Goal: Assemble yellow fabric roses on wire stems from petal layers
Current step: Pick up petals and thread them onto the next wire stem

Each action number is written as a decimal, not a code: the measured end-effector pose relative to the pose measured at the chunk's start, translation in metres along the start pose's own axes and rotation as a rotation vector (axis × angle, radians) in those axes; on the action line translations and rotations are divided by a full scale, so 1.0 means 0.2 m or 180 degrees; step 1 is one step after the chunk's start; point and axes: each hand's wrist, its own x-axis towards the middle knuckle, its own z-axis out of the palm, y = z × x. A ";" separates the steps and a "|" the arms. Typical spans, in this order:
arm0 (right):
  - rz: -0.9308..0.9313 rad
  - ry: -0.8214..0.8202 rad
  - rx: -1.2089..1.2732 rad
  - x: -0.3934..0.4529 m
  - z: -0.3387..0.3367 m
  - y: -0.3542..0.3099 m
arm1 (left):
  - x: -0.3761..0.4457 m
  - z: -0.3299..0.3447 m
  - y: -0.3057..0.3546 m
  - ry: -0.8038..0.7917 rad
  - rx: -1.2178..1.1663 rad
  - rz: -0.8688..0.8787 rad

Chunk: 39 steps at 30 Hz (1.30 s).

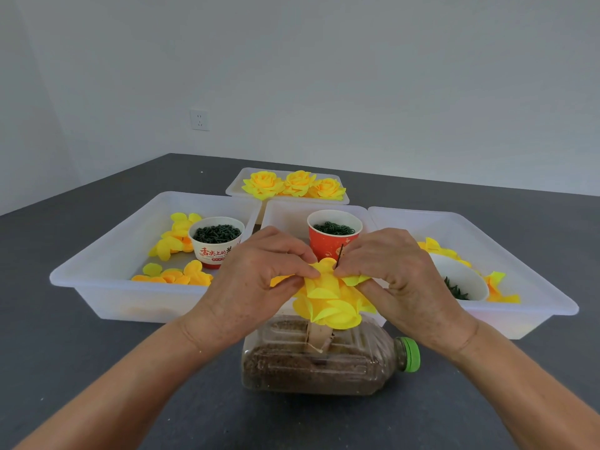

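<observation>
A stack of yellow fabric petal layers (331, 303) sits on a thin dark wire stem (340, 254) that pokes up through its centre. The stem stands above a plastic bottle (311, 362) lying on its side, filled with brown grains. My left hand (259, 271) pinches the top petal layer from the left. My right hand (393, 267) pinches the same layer from the right, close to the wire. Three finished yellow roses (293, 185) lie in the far tray.
A left tray (97, 264) holds loose yellow petals (177, 241) and a white cup of dark green parts (217, 240). A red cup (331, 237) stands in the middle tray. The right tray (519, 300) holds petals and a tipped white cup (461, 280). The table is dark grey.
</observation>
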 end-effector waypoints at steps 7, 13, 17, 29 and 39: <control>-0.0009 -0.0059 -0.0021 -0.01 -0.01 0.00 | 0.00 0.00 -0.01 -0.0049 0.0015 0.0009; -0.0030 -0.0200 -0.0119 0.00 -0.02 -0.01 | -0.01 0.00 -0.01 -0.0135 0.0088 0.0068; 0.0008 -0.0352 -0.0221 0.00 -0.03 -0.02 | -0.01 0.01 -0.01 -0.0169 0.0126 0.0106; 0.0147 -0.0498 -0.0087 -0.02 -0.04 -0.04 | -0.01 0.01 -0.02 -0.0322 0.0317 0.0258; 0.0933 -0.0670 0.0606 0.00 -0.07 -0.08 | 0.00 0.01 0.00 -0.0457 0.0325 0.0197</control>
